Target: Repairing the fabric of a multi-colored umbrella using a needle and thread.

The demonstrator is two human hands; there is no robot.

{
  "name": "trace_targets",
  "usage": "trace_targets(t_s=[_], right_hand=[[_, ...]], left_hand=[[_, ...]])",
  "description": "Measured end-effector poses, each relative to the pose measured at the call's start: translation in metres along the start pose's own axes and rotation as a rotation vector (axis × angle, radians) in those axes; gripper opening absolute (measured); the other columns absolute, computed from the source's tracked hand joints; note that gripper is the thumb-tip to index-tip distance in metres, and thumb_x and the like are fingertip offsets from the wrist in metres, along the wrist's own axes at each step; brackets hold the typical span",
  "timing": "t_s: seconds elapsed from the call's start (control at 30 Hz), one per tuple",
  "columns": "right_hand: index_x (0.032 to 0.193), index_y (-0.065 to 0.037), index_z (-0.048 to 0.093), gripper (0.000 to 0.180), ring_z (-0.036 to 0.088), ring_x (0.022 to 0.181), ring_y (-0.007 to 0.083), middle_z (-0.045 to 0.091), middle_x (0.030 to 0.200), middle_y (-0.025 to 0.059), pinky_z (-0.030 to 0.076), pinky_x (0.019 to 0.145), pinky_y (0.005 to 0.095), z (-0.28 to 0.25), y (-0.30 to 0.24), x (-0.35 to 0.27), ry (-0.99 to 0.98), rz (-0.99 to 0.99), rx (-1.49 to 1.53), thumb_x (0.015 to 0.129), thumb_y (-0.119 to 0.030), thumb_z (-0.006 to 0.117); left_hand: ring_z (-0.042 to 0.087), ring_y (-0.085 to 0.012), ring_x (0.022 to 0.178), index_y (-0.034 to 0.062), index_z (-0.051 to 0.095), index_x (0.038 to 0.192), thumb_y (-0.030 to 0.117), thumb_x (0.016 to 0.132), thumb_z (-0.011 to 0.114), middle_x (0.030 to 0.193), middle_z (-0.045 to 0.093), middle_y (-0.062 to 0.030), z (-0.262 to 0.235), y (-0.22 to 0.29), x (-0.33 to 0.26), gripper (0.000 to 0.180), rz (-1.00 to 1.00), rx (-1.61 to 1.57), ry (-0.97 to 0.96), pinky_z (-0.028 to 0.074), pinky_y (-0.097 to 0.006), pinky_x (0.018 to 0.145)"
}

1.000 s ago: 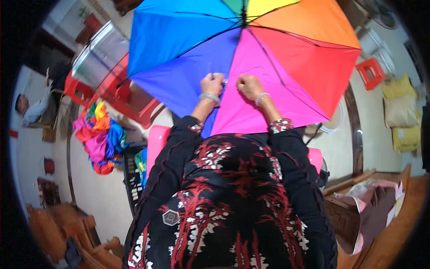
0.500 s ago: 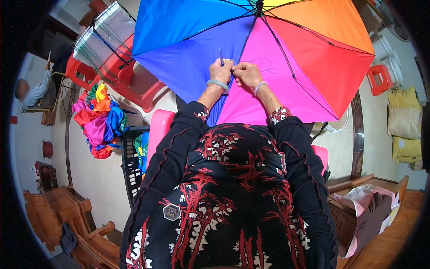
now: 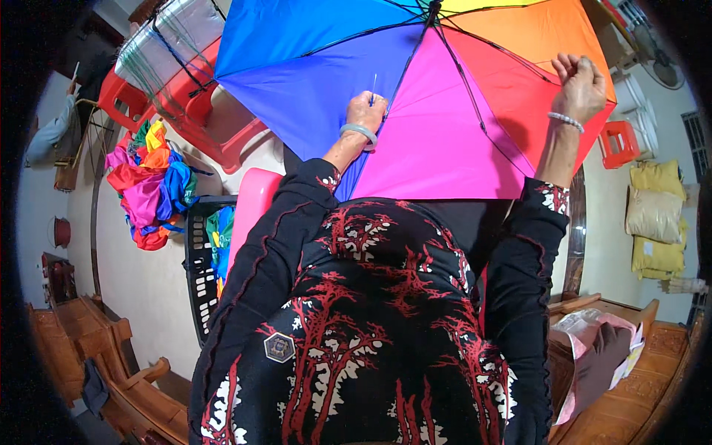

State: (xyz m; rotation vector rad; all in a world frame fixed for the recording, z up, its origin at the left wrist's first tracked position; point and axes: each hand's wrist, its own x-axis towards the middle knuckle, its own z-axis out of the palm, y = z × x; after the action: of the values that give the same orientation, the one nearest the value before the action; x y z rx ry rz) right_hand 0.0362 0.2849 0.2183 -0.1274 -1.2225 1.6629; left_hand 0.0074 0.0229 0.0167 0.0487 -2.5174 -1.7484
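An open rainbow umbrella (image 3: 445, 141) lies before me with its underside and black ribs (image 3: 463, 85) showing. At the seam between the purple and pink panels, my left hand (image 3: 366, 113) is closed on the fabric beside a rib. A thin pointed tool (image 3: 374, 85) with a blue part juts up from that hand; its exact kind is unclear. My right hand (image 3: 581, 90) is raised over the red and orange panels at the right, fingers pinched together. What they hold is too small to make out.
A heap of colourful cloth (image 3: 156, 189) sits at the left, near a black plastic crate (image 3: 199, 259) holding more cloth. Red stools (image 3: 222, 130) stand behind it, one bearing a strapped clear bundle (image 3: 167, 48). Another person (image 3: 55, 133) is at far left. Yellow sacks (image 3: 656, 248) are at right.
My right hand has moved away from my left, up and to the right across the umbrella. The dark thread loop over the pink panel is gone. The left hand stays at the seam.
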Motion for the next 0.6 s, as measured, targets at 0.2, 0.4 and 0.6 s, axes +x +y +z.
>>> trace_targets(t_s=[0.2,0.4,0.6], right_hand=[[0.086,0.001,0.055,0.018,0.052,0.049,0.0120,0.054,0.061,0.0069,0.045,0.045,0.0245,0.007,0.066,-0.064,-0.915,0.163,-0.681,0.082,-0.013,0.046],[0.077,-0.004,0.059,0.017,0.058,0.073,0.0331,0.059,0.076,0.0183,0.046,0.066,0.0391,0.003,0.152,-0.165,-1.274,-0.046,-0.949,0.070,-0.019,0.056],[0.078,-0.001,0.056,0.017,0.056,0.057,0.0225,0.058,0.062,0.0108,0.045,0.055,0.0341,0.001,0.163,-0.176,-1.120,0.124,-0.868,0.072,-0.016,0.056]], left_hand=[[0.057,-0.0171,0.057,0.0023,0.058,0.067,0.020,0.070,0.058,0.062,0.060,-0.0089,-0.004,-0.005,0.002,0.018,-0.004,-0.003,-0.012,0.044,-0.032,0.055],[0.057,-0.0166,0.057,0.0018,0.058,0.067,0.019,0.070,0.058,0.061,0.060,-0.0089,-0.001,-0.003,0.002,0.017,-0.010,0.004,-0.021,0.044,-0.031,0.055],[0.056,-0.0161,0.056,0.0012,0.058,0.068,0.019,0.070,0.056,0.060,0.059,-0.0089,-0.002,0.001,0.001,0.018,-0.017,-0.049,-0.029,0.044,-0.031,0.055]])
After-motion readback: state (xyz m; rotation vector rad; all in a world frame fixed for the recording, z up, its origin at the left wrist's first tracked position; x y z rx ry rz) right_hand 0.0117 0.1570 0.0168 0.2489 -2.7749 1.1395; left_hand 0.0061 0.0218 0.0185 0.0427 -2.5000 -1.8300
